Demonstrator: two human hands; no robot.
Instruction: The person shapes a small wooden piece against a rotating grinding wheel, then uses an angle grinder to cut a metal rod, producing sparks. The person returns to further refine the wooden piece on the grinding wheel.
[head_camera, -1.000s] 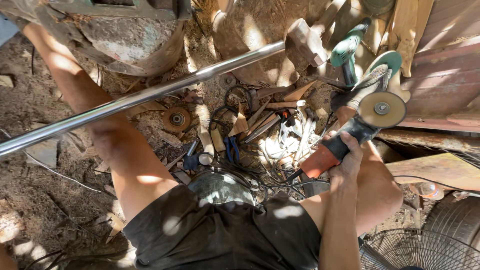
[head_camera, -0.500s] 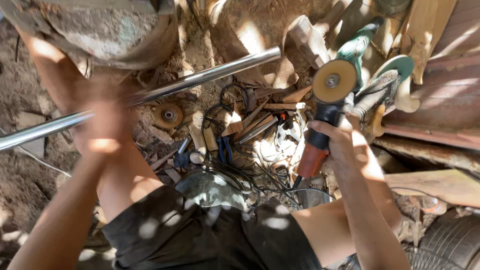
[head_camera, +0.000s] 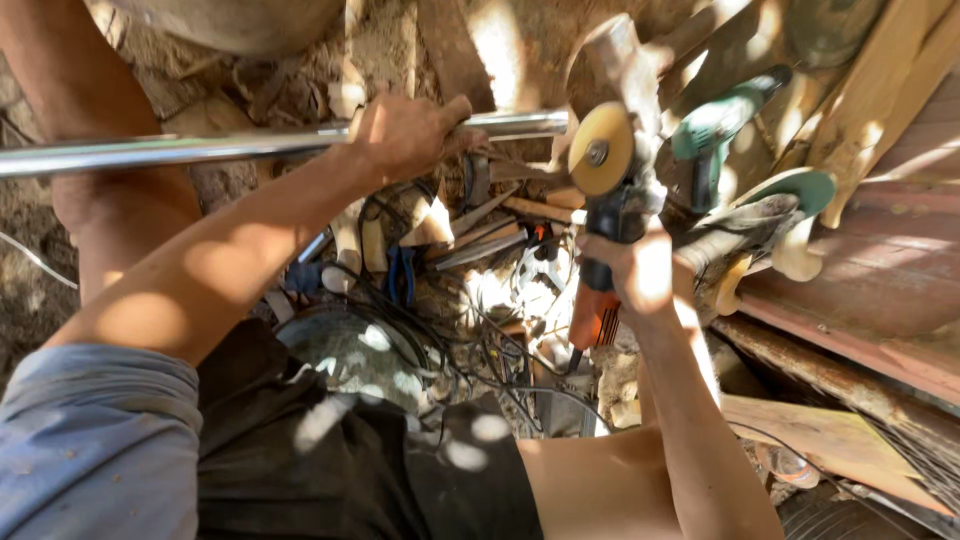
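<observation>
You're over a dirt floor (head_camera: 30, 300) dappled with hard sunlight, bare earth showing at nine o'clock. Reddish wooden planks (head_camera: 880, 270) lean from one to four o'clock. A heap of hand tools and black cables (head_camera: 470, 330) sprawls at the centre.

We look down on our left hand (head_camera: 405, 135), closed around a shiny metal pipe (head_camera: 200, 150) that runs from the left edge across the scene to about the middle. Our right hand (head_camera: 640, 270) grips the body of an angle grinder (head_camera: 608, 230) with an orange rear handle, its yellowish disc (head_camera: 600, 150) held upright just beside the pipe's right end. Below lie tangled black cables (head_camera: 470, 350), blue-handled pliers (head_camera: 402, 275) and scattered wooden-handled tools on dirt. A green power tool (head_camera: 715, 130) and wooden planks (head_camera: 880, 90) sit to the right.
</observation>
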